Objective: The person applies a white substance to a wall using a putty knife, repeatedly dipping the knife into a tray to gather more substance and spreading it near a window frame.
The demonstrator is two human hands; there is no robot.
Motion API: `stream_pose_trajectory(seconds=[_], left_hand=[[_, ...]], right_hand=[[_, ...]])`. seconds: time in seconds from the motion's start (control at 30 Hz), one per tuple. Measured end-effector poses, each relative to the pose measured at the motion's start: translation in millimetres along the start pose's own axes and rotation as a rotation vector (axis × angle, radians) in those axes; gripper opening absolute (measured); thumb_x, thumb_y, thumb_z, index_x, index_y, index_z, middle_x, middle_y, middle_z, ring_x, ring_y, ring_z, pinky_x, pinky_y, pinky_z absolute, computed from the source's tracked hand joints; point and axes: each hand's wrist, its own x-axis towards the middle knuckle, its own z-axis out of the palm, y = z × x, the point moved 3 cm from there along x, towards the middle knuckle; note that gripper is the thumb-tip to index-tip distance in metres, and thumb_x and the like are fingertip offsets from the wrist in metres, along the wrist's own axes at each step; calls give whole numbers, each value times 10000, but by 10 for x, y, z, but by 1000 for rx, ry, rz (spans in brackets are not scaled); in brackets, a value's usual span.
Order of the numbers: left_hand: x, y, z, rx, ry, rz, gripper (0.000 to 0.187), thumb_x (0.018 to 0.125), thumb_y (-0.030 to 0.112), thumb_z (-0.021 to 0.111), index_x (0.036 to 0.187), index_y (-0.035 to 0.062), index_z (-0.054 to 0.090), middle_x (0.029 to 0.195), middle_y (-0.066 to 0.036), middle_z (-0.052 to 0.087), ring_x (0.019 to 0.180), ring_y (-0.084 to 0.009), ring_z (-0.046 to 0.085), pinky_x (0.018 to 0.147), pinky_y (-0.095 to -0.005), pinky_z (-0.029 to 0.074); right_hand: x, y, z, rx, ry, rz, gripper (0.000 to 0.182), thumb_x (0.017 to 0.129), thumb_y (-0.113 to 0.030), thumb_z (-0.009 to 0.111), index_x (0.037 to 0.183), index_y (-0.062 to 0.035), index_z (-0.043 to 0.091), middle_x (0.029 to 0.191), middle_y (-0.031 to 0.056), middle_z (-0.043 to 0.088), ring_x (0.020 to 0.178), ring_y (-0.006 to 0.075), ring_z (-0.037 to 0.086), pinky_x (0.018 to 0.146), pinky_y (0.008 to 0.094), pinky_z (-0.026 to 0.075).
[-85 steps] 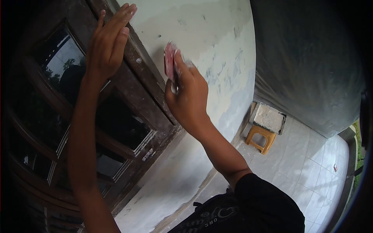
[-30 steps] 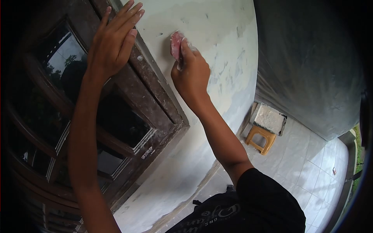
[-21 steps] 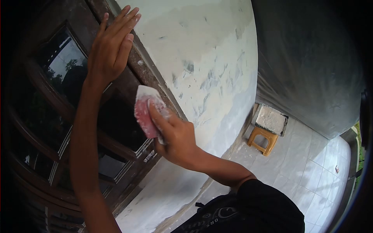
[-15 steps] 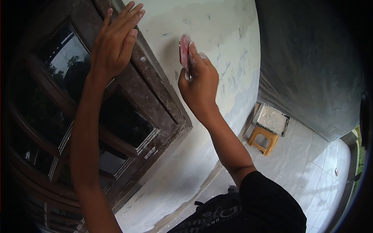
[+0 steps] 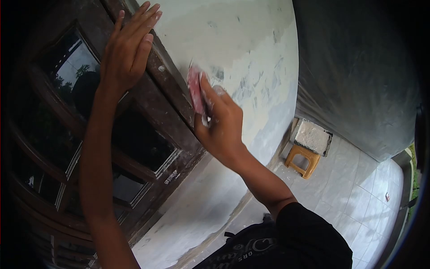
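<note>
My left hand rests with its fingers stretched out on the dark wooden window frame. My right hand is closed round a flat red putty scraper smeared with white paste. The scraper is at the pale, patchy wall, close beside the frame's edge. White paste also marks the fingers of that hand. Its grip partly hides the scraper, and the tool's far end is blurred.
A tray coated in whitish paste sits on a yellow-brown plastic stool by the wall's foot. Grey floor tiles spread to the right. A dark grey sheet-like surface rises beyond. Glass panes fill the frame.
My right hand has moved down and left along the wall with the scraper, nearer the wooden frame. My left hand has stayed on the frame.
</note>
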Motion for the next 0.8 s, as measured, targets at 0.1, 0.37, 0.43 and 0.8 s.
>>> stream_pose_trajectory(seconds=[0.1, 0.37, 0.43, 0.8], left_hand=[[30, 7, -6, 3, -12, -8, 498, 977, 148, 304, 1406, 27, 525, 1484, -106, 500, 1432, -287, 387, 1208, -523, 134], [18, 35, 4, 63, -14, 43, 465, 953, 131, 382, 1373, 30, 555, 1464, -111, 517, 1424, -269, 399, 1201, -521, 181], [28, 18, 20, 64, -14, 52, 466, 952, 130, 383, 1374, 30, 553, 1467, -110, 514, 1425, -268, 396, 1201, -522, 181], [21, 42, 16, 61, -33, 34, 473, 949, 126, 396, 1391, 39, 541, 1466, -107, 516, 1425, -266, 396, 1203, -523, 176]], right_hand=[[441, 221, 50, -94, 127, 2, 609, 727, 55, 629, 1328, -22, 575, 832, 170, 621, 717, 314, 623, 665, 382, 495], [-526, 108, 405, -72, -240, -75, 901, 581, -12, 725, 1441, -131, 486, 1161, 239, 645, 862, 391, 684, 686, 429, 573], [-633, 37, 238, 4, -173, -61, 829, 607, 20, 702, 1407, -113, 531, 1139, 228, 655, 880, 380, 690, 698, 410, 573], [-373, 344, 457, -149, -158, -22, 870, 603, -29, 723, 1428, -63, 450, 1002, 196, 614, 750, 366, 660, 611, 462, 530]])
